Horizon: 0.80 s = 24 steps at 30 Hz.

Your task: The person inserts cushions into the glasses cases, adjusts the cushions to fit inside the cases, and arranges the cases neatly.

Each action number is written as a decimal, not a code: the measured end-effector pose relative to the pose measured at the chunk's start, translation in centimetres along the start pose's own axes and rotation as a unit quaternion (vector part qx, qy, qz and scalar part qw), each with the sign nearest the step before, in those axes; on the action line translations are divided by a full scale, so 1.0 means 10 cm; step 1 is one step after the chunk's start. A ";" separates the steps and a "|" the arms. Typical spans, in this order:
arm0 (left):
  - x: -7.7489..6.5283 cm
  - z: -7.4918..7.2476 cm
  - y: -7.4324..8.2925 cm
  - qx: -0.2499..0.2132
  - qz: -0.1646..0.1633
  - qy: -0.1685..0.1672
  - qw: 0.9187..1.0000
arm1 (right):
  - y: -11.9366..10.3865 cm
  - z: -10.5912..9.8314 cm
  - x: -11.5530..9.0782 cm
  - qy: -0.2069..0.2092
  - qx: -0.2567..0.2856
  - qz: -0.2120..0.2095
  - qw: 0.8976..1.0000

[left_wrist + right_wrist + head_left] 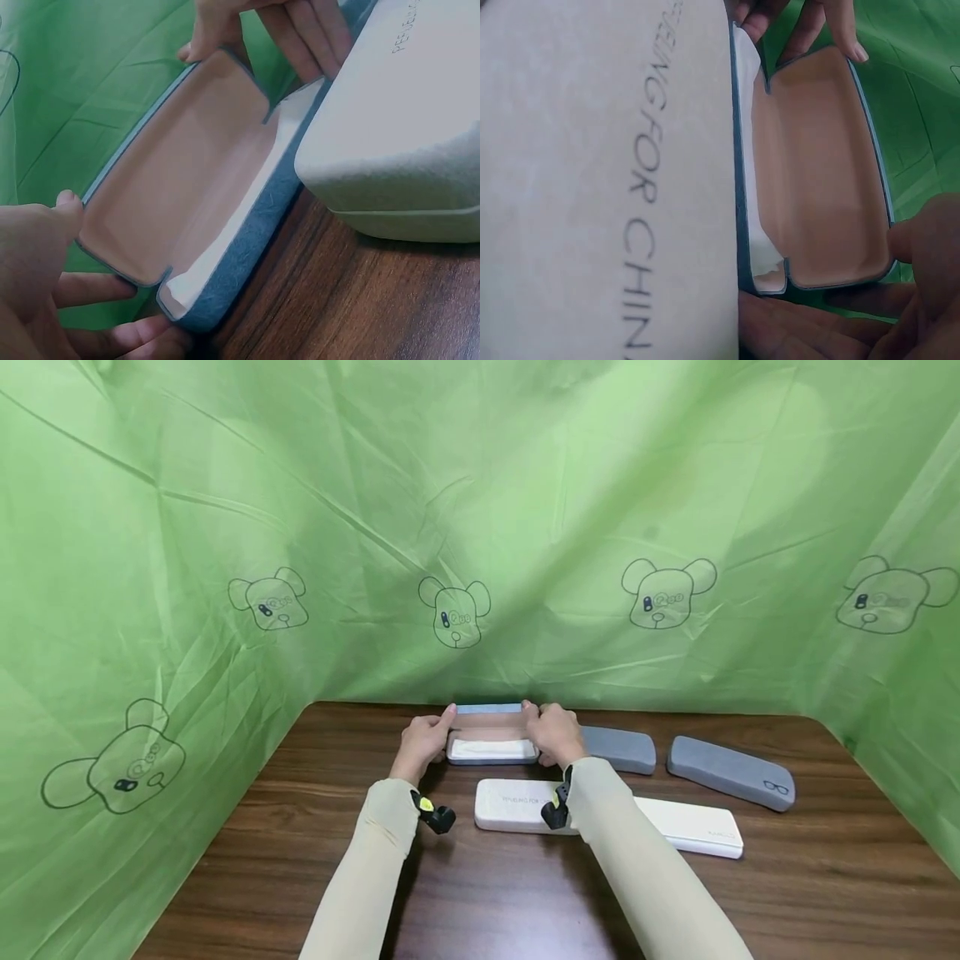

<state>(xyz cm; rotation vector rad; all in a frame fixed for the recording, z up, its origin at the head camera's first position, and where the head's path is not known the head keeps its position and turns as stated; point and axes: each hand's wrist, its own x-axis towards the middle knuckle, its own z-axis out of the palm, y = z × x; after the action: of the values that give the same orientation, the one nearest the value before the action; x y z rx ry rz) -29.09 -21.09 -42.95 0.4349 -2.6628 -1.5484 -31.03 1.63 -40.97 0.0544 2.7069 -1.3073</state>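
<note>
Toward the back of the table, a blue-grey glasses case (491,721) stands with its lid raised, showing a pinkish-tan lining. Folded white cloth or tissue (491,749) lies in its base. My left hand (423,745) grips the case's left end, thumb on the lid's upper edge and fingers around the side, as the left wrist view shows. At the opposite end my right hand (555,733) holds it the same way, its thumb at the lid rim (889,217). Some of the fingers are hidden behind the case.
Right of the hands lie a shut grey-blue case (618,749) and another with a glasses drawing (727,772). Nearer me are a white lettered case (513,802) and a second white case (693,827), partly behind my right forearm. A green curtain (525,527) hangs behind the table.
</note>
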 end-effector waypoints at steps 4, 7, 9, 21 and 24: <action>0.00 -0.01 -0.01 -0.010 0.006 -0.008 1.000 | 0.00 -0.01 -0.01 0.000 0.004 -0.007 1.000; 0.01 -0.02 -0.04 -0.047 0.008 -0.032 0.998 | 0.01 -0.03 -0.02 -0.011 0.015 -0.006 1.000; 0.02 -0.03 -0.06 -0.079 0.012 -0.055 0.995 | 0.01 -0.05 -0.04 -0.023 0.025 -0.006 0.999; -0.01 -0.12 -0.26 -0.073 0.025 -0.090 0.993 | 0.12 -0.03 -0.10 -0.020 -0.094 -0.094 0.991; -0.03 -0.10 -0.31 -0.050 0.032 -0.073 0.996 | 0.12 0.00 -0.14 0.001 -0.134 -0.112 0.985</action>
<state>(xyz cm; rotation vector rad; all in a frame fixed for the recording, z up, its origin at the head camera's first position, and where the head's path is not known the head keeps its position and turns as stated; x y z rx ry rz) -27.99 -23.31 -45.09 0.2366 -2.6579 -1.7488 -29.57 2.44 -41.76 -0.2847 2.9314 -0.9748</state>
